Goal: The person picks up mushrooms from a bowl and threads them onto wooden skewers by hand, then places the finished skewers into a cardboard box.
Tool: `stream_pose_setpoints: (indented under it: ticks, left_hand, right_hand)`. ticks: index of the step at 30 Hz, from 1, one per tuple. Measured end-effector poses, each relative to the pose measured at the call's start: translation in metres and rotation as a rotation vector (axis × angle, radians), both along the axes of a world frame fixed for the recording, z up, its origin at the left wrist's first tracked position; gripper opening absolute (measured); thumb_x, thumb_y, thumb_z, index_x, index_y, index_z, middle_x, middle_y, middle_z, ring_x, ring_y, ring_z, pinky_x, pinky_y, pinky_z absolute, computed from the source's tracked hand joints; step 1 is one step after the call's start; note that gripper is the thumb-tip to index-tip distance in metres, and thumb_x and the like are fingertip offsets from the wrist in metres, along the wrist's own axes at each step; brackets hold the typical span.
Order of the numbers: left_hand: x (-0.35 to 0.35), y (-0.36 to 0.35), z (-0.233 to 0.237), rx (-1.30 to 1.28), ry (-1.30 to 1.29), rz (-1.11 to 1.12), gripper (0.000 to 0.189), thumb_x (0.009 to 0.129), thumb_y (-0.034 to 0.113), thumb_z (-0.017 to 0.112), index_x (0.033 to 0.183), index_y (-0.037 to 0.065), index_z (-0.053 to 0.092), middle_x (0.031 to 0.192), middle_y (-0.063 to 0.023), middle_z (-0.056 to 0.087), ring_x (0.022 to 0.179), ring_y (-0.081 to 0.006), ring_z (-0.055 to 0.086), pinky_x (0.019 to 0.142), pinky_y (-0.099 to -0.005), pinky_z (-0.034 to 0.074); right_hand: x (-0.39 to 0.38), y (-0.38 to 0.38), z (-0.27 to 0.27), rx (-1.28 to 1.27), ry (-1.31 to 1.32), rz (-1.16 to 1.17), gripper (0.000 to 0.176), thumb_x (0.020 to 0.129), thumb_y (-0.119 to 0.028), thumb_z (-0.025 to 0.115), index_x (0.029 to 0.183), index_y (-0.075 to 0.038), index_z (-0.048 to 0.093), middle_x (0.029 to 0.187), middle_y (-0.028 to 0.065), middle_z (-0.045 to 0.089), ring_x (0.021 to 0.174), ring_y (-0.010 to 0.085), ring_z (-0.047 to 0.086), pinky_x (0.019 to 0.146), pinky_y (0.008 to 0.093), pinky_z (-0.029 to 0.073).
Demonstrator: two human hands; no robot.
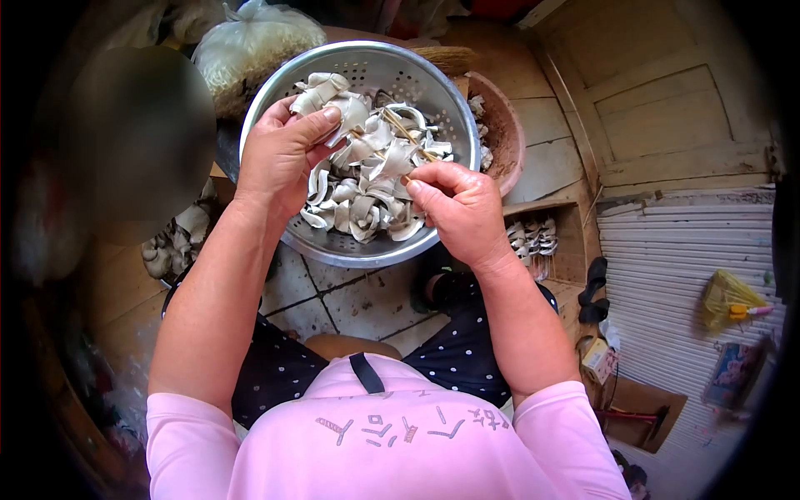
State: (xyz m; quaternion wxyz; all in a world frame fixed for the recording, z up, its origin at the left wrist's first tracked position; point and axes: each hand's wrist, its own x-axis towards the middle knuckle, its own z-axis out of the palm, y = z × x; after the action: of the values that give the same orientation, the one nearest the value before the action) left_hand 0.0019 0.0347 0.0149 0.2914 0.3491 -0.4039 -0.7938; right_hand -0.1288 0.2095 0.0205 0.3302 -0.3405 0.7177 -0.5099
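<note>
A metal colander [454, 96] holds a heap of curled grey-and-white pieces [371, 208] that look like torn mushrooms. Over its left side my left hand [287, 150] is closed, pinching some of these pale pieces [321, 90] between thumb and fingers. My right hand [458, 204] is at the colander's right side, its thumb and forefinger pinched on the end of a thin wooden skewer [406, 178]. Part of that skewer is lost among the pieces, which point toward my left hand. More wooden skewers [404, 129] lie on top of the heap.
Behind the colander stand a pink basin [508, 125] with similar pieces and a plastic bag [258, 46] of pale strips. Filled skewers [533, 237] lie in a box on the right. More pieces [187, 233] sit at left, near a blurred area. A wooden door [667, 108] is at right.
</note>
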Motion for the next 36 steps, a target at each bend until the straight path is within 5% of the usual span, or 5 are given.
stream_pose_setpoints:
  ticks: [5,7,22,28,36]
  left_hand:
    - [-0.002,0.004,0.002,0.009,0.007,-0.013,0.042,0.088,0.005,0.068,0.126,0.001,0.049,0.110,-0.0086,0.062,0.099,-0.0169,0.064,0.088,-0.0337,0.056]
    - [-0.002,0.004,0.003,0.005,0.001,-0.017,0.042,0.088,0.006,0.068,0.126,0.001,0.049,0.111,-0.0084,0.062,0.100,-0.0167,0.064,0.087,-0.0331,0.056]
    - [-0.004,0.020,-0.006,0.130,0.096,-0.116,0.048,0.082,0.006,0.073,0.125,0.007,0.051,0.106,-0.0054,0.064,0.094,-0.0192,0.066,0.085,-0.0360,0.056]
    - [-0.003,0.023,-0.006,0.192,-0.001,-0.177,0.047,0.082,0.007,0.073,0.124,0.007,0.051,0.106,-0.0049,0.064,0.095,-0.0188,0.064,0.086,-0.0358,0.053]
    - [-0.003,0.022,-0.002,0.175,0.076,-0.100,0.040,0.085,0.011,0.072,0.120,0.007,0.053,0.106,-0.0049,0.065,0.095,-0.0180,0.064,0.085,-0.0373,0.053]
  right_hand:
    - [0.000,0.001,0.002,0.034,-0.044,0.007,0.011,0.085,-0.008,0.067,0.091,0.000,0.071,0.079,0.0010,0.068,0.071,0.0059,0.058,0.065,0.0229,0.048]
    - [0.000,0.001,0.000,-0.005,-0.045,0.020,0.012,0.089,-0.009,0.066,0.095,0.001,0.070,0.072,-0.0004,0.063,0.058,0.0041,0.052,0.052,0.0193,0.042]
    - [0.002,-0.001,0.001,-0.010,0.026,-0.032,0.014,0.085,-0.010,0.067,0.093,0.000,0.071,0.081,0.0063,0.070,0.073,0.0109,0.063,0.069,0.0265,0.050]
    - [0.002,0.000,0.000,-0.030,0.071,0.013,0.012,0.089,-0.007,0.065,0.097,0.001,0.069,0.076,-0.0007,0.063,0.063,0.0041,0.052,0.056,0.0201,0.042]
    - [0.001,-0.002,-0.001,-0.061,0.107,0.022,0.012,0.089,-0.007,0.065,0.097,0.002,0.069,0.076,-0.0003,0.064,0.064,0.0046,0.053,0.057,0.0204,0.043]
